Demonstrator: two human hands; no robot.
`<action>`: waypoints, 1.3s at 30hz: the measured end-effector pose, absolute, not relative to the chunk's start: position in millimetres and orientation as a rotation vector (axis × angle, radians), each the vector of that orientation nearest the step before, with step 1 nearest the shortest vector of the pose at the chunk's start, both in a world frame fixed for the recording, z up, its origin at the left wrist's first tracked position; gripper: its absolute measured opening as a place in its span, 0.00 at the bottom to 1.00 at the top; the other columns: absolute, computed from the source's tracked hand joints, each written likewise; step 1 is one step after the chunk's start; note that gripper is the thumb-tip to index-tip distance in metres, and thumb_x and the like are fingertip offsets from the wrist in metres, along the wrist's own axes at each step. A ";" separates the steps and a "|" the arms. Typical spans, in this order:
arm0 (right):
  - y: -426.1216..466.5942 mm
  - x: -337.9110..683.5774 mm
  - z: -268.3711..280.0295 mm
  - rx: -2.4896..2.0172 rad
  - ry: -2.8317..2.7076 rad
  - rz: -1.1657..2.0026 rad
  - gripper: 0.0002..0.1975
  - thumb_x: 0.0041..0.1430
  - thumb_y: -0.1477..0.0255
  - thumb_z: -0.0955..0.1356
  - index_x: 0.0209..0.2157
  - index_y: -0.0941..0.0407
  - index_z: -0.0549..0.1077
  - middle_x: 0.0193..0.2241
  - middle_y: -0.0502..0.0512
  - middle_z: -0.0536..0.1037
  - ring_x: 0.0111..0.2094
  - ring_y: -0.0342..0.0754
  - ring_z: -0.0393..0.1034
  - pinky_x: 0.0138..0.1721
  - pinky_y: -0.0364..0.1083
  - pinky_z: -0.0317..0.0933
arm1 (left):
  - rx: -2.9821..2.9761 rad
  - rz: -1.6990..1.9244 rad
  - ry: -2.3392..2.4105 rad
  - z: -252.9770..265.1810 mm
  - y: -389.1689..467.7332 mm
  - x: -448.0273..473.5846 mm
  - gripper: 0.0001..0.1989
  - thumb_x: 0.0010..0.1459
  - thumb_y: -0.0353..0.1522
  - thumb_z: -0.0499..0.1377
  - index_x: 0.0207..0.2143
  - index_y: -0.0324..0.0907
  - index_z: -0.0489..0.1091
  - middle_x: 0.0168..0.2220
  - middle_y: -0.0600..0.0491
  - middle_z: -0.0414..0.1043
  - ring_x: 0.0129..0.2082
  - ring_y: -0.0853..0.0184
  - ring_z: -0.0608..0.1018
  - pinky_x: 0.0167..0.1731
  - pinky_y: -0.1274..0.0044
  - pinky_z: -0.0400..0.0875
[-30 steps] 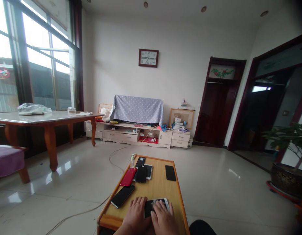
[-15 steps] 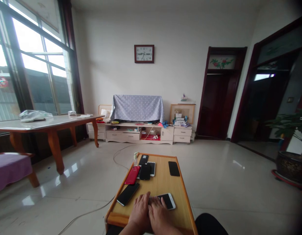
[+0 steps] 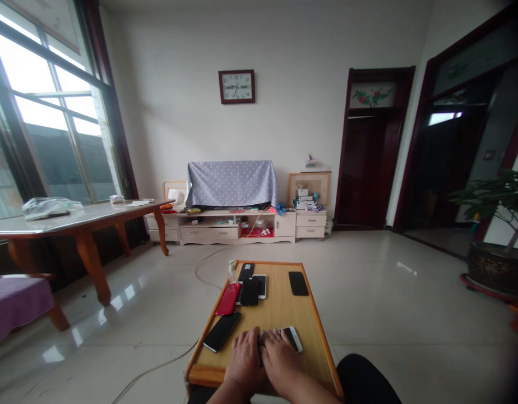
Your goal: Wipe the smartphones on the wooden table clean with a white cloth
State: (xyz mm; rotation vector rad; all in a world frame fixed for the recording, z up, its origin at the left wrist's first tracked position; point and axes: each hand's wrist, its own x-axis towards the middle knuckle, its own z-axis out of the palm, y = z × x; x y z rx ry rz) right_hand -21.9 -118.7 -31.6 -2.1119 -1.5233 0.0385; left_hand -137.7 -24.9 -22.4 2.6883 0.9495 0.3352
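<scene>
White-framed phone [image 3: 293, 339] lay in the near half of the counter [image 3: 279, 306], closer to the right edge than the left, much of it hidden under the person's right grip [image 3: 280, 354]. The left grip [image 3: 243, 356] sat close beside, its fingers together and angled toward the other. Whether either had closed on anything could not be told; a dark patch showed between them, too covered to name.

Uneven pressure seemed the likeliest trouble: it could have skidded the phone toward the right edge, across only a narrow strip of wood. A wide sweep leftward might have knocked the black phone [image 3: 222, 332], slanted along the left edge with little room before a fall. Beyond it, the red phone [image 3: 228, 298], overlapping phones [image 3: 249, 292] and a pump bottle [image 3: 232, 272] crowded toward the far left corner. Open wood ran up the middle to the far edge, left of the dark phone [image 3: 298, 284] near the far right corner.
</scene>
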 end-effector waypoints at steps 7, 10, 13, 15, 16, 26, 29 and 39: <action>-137.7 12.6 -20.3 -2.328 -1.332 -0.009 0.26 0.70 0.66 0.54 0.62 0.59 0.68 0.63 0.62 0.66 0.66 0.58 0.55 0.68 0.60 0.38 | 2.706 0.364 0.890 -10.9 -30.2 -137.6 0.36 0.49 0.42 0.58 0.61 0.42 0.61 0.59 0.45 0.68 0.60 0.56 0.65 0.63 0.68 0.51; -139.4 2.0 -21.9 -2.295 -1.378 0.030 0.25 0.69 0.67 0.56 0.62 0.58 0.68 0.63 0.60 0.66 0.66 0.56 0.55 0.69 0.57 0.39 | 2.697 0.348 0.907 -9.3 -31.1 -135.5 0.34 0.51 0.42 0.56 0.61 0.42 0.61 0.58 0.46 0.69 0.59 0.57 0.66 0.62 0.69 0.52; -141.9 -19.1 -21.7 -2.151 -1.536 0.124 0.25 0.70 0.66 0.55 0.62 0.56 0.68 0.63 0.57 0.68 0.65 0.54 0.57 0.69 0.54 0.40 | 2.698 0.340 0.921 -10.3 -30.3 -134.1 0.33 0.52 0.40 0.55 0.61 0.42 0.61 0.58 0.46 0.69 0.58 0.58 0.67 0.61 0.69 0.53; -147.2 -23.5 -18.0 -2.087 -1.576 0.152 0.25 0.72 0.65 0.53 0.61 0.55 0.69 0.62 0.58 0.69 0.64 0.54 0.59 0.68 0.55 0.40 | 2.705 0.326 0.922 -10.9 -29.7 -134.0 0.33 0.52 0.40 0.55 0.61 0.42 0.60 0.58 0.46 0.69 0.58 0.57 0.67 0.61 0.69 0.53; -150.5 -21.2 -15.2 -2.096 -1.553 0.142 0.26 0.72 0.64 0.52 0.60 0.55 0.71 0.61 0.58 0.70 0.64 0.54 0.60 0.68 0.56 0.40 | 2.711 0.322 0.917 -11.2 -29.5 -134.0 0.33 0.52 0.41 0.55 0.61 0.43 0.60 0.58 0.46 0.69 0.58 0.57 0.67 0.61 0.69 0.53; -142.1 -16.4 4.3 -2.152 -1.481 0.152 0.28 0.73 0.59 0.51 0.57 0.55 0.73 0.59 0.61 0.72 0.63 0.56 0.61 0.68 0.57 0.42 | 2.750 0.301 0.911 -23.7 -25.5 -128.2 0.34 0.55 0.43 0.53 0.63 0.43 0.58 0.61 0.47 0.66 0.60 0.58 0.65 0.61 0.70 0.51; -136.3 -38.6 5.8 -2.034 -1.586 0.236 0.26 0.73 0.61 0.52 0.61 0.52 0.69 0.59 0.58 0.72 0.63 0.55 0.61 0.67 0.57 0.42 | 2.773 0.204 0.927 -27.5 -22.5 -128.2 0.38 0.53 0.43 0.55 0.65 0.42 0.55 0.64 0.47 0.62 0.62 0.57 0.63 0.62 0.70 0.49; -170.8 -2.2 -5.6 -2.171 -1.423 0.084 0.27 0.73 0.61 0.50 0.58 0.52 0.72 0.60 0.57 0.71 0.64 0.54 0.60 0.68 0.60 0.38 | 2.752 0.242 0.905 -10.2 -28.6 -130.7 0.36 0.51 0.43 0.55 0.63 0.46 0.58 0.60 0.48 0.67 0.61 0.57 0.64 0.61 0.70 0.52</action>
